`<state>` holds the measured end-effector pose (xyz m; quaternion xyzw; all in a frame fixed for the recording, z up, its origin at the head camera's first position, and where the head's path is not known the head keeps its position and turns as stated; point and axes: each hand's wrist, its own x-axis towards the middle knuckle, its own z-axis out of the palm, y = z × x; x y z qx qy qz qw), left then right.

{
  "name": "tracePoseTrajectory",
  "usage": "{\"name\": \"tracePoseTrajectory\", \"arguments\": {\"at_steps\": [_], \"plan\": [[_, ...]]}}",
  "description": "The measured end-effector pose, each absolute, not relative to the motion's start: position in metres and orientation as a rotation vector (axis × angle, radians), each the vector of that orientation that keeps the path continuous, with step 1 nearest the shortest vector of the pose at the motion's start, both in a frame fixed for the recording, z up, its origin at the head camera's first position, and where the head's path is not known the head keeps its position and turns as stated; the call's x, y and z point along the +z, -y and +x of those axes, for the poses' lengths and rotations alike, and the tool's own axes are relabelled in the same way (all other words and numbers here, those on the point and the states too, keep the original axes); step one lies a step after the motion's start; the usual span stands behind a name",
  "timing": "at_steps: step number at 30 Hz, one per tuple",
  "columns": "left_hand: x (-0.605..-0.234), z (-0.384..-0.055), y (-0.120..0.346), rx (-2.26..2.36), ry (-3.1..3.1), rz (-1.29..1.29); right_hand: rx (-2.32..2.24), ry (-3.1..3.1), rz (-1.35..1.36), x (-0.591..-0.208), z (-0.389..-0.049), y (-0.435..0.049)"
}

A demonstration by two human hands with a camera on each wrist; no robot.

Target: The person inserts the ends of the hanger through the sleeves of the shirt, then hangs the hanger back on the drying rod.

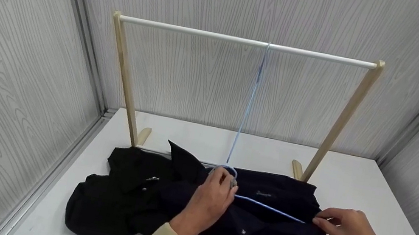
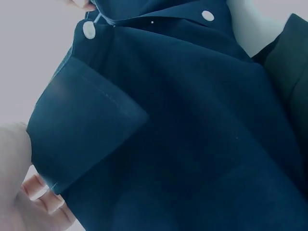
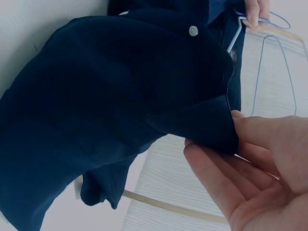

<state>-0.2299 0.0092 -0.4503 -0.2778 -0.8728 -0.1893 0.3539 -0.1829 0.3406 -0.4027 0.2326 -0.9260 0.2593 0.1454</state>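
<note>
A dark navy shirt [image 1: 287,187] with pale buttons lies rumpled on the table, a blue wire hanger [image 1: 269,207] partly inside it. My left hand [image 1: 213,195] grips the hanger just below its hook, over the middle of the shirt. At the shirt's right side, my right hand [image 1: 353,233] pinches its edge. The right wrist view shows thumb and fingers at the tip of a cloth flap [image 3: 207,122]. The hanger's far end is hidden under cloth. In the left wrist view, the shirt [image 2: 168,120] fills most of the picture, with fingers [image 2: 45,199] behind a flap.
A black garment [image 1: 103,206] lies against the shirt on the left. Behind stands a rack with a white bar [image 1: 194,31] and wooden legs [image 1: 342,119]. Another blue wire hanger [image 1: 247,111] hangs from the bar. Grey wood-patterned panels [image 1: 0,55] enclose the white table [image 1: 355,173].
</note>
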Motion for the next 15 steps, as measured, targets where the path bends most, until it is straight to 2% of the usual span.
{"name": "tracePoseTrajectory", "arguments": {"at_steps": [15], "plan": [[-0.45, -0.224, -0.023, -0.792, 2.239, -0.874, 0.84, 2.463, 0.808, -0.401, -0.19, -0.299]]}}
